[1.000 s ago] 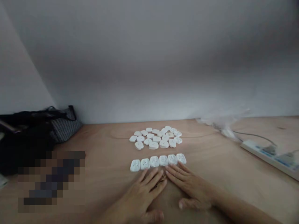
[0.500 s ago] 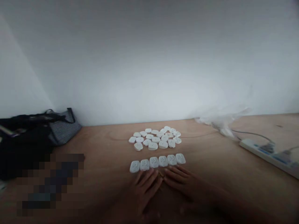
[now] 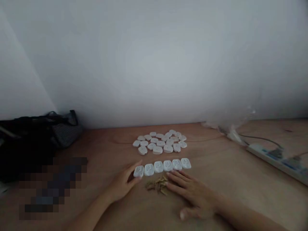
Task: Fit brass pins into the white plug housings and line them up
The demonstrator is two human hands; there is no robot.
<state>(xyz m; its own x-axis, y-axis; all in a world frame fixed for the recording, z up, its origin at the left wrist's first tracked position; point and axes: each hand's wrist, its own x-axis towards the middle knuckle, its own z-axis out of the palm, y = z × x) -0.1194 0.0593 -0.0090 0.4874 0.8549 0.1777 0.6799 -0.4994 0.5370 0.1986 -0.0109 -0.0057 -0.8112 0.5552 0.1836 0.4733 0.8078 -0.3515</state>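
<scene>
1. Resting open on the wooden counter (image 3: 223, 166), the right hand (image 3: 193, 194) holds nothing, its fingers (image 3: 176, 181) just beside a small heap of brass strips (image 3: 157, 185).
2. The left hand (image 3: 121, 185), angled in, touches the end white plastic socket cover (image 3: 139, 171) without gripping.
3. Covers seem light and stiff: take their edges. Strips seem thin and fiddly: pinch them.

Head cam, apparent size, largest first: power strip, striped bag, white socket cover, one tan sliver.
1-2 (unranked). Power strip and striped bag: the strip runs off frame, and the bag is partly hidden, so it's unsure.
3. White socket cover
4. Tan sliver
</scene>
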